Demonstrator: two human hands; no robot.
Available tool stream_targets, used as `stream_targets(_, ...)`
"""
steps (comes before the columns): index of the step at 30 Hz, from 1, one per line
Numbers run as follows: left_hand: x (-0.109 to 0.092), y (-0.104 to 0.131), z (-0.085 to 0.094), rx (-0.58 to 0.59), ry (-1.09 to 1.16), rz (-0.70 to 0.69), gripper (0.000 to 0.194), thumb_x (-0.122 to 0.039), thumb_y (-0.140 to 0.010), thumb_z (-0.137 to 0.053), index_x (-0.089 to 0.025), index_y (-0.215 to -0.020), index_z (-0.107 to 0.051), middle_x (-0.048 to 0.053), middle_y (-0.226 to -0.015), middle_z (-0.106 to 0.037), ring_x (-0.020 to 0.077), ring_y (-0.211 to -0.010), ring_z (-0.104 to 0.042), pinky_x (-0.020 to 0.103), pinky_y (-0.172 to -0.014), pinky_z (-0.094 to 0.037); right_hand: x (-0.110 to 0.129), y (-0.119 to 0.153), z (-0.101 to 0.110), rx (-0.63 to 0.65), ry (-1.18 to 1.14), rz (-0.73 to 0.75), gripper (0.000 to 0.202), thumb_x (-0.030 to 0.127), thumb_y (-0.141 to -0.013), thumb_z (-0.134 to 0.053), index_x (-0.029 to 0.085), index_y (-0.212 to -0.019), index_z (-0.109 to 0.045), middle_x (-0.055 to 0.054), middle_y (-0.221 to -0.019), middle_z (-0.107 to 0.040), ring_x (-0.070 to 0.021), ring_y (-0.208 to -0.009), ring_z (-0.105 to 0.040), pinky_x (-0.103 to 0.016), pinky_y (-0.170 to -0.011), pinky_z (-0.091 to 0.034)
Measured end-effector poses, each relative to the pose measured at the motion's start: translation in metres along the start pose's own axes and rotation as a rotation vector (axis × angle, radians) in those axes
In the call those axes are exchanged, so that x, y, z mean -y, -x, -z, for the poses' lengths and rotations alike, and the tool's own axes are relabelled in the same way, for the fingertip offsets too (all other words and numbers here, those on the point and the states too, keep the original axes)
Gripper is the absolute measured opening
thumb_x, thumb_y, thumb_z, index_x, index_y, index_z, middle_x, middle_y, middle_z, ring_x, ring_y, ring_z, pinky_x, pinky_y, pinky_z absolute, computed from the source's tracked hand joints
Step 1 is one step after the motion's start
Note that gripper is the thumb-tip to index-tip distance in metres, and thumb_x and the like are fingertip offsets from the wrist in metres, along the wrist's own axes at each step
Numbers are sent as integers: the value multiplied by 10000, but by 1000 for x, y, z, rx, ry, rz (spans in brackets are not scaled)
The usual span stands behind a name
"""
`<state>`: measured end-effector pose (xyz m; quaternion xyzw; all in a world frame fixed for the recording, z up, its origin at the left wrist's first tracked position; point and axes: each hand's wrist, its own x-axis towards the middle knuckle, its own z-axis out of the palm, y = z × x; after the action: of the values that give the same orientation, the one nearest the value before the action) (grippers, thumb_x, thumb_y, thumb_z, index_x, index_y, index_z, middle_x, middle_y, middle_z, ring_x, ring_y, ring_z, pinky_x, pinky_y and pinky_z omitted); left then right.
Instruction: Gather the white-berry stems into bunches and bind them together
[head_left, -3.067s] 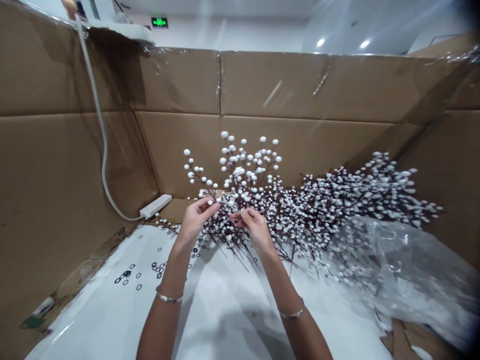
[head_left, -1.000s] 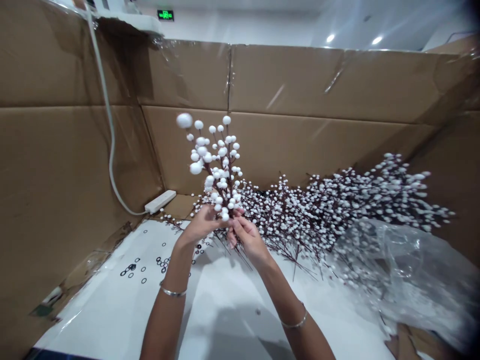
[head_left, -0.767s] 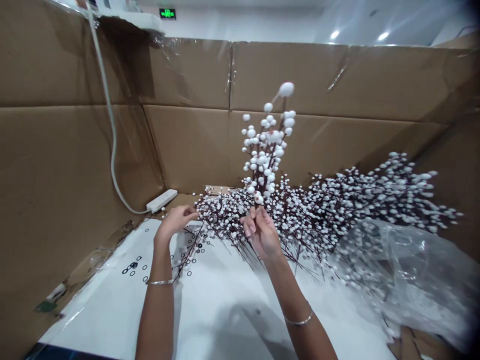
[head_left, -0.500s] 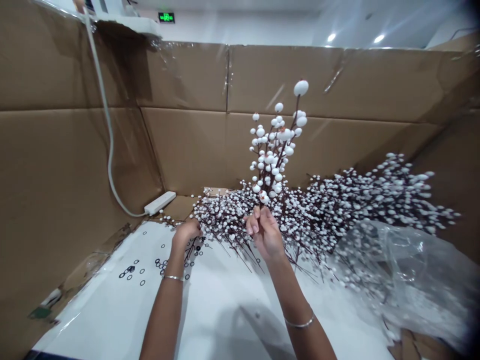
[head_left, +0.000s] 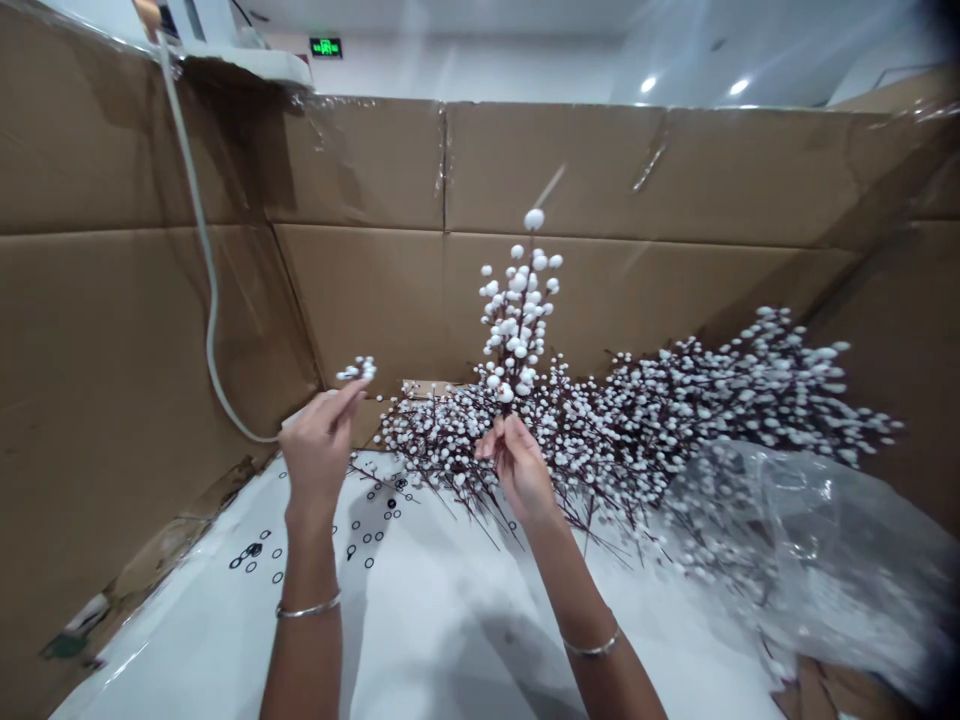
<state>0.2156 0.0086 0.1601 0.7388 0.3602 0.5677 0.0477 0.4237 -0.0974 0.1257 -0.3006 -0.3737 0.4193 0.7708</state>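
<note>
Upright against the cardboard stands a bunch of white berry stems, its base pinched in my right hand. To the left, my left hand is raised, fingers closed on a small berry sprig whose white berries show above the fingertips. Behind and right of my right hand lies a long heap of white berry branches with dark stems. Small black rings are scattered on the white tabletop around my left forearm.
Tall cardboard walls enclose the table. A white cable runs down the left wall to a power strip, partly hidden by my left hand. Clear plastic wrap covers branches at the right.
My left hand has risen from beside the heap and moved left, lifting the small sprig. The bunch in my right hand has turned more upright and shifted slightly left.
</note>
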Motion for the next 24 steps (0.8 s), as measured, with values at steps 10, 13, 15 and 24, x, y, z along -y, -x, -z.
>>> stream_targets(10, -59, 16, -33, 438, 564, -116, 431, -157, -908, -445, -284, -1297, -581, -14, -1358, -550, 179, -1300, -478, 379, -1155, -314, -9, 0, -4, -25, 15, -30, 321, 472, -832, -597, 177, -760, -492, -8, -751, -600, -116, -731, -585, -279, -796, -495)
stream_targets(13, -66, 16, -33, 519, 655, -29, 439, -217, -927, -446, -270, -1356, -518, -1, -1421, -483, 182, -1341, -428, 386, -1166, -288, -10, -2, -3, -62, 6, -8, 318, 461, -821, -616, 172, -749, -504, -19, -835, -604, -117, -804, -583, -270, -819, -497)
stream_targets(15, -70, 18, -36, 550, 698, 5, 426, -250, -925, -471, -261, -1347, -529, 10, -1423, -479, 192, -1344, -424, 391, -1163, -292, -12, -2, -2, -78, 27, 6, 314, 457, -819, -619, 171, -743, -515, -21, -846, -598, -117, -819, -574, -260, -817, -494)
stream_targets(24, -77, 29, -67, 285, 852, 235, 303, -294, -868, -598, -214, -1150, -673, 57, -1206, -663, 211, -1091, -640, 377, -1026, -471, -13, 1, -7, -34, 167, 34, 320, 474, -873, -533, 170, -778, -507, 0, -732, -562, -89, -627, -553, -236, -682, -464)
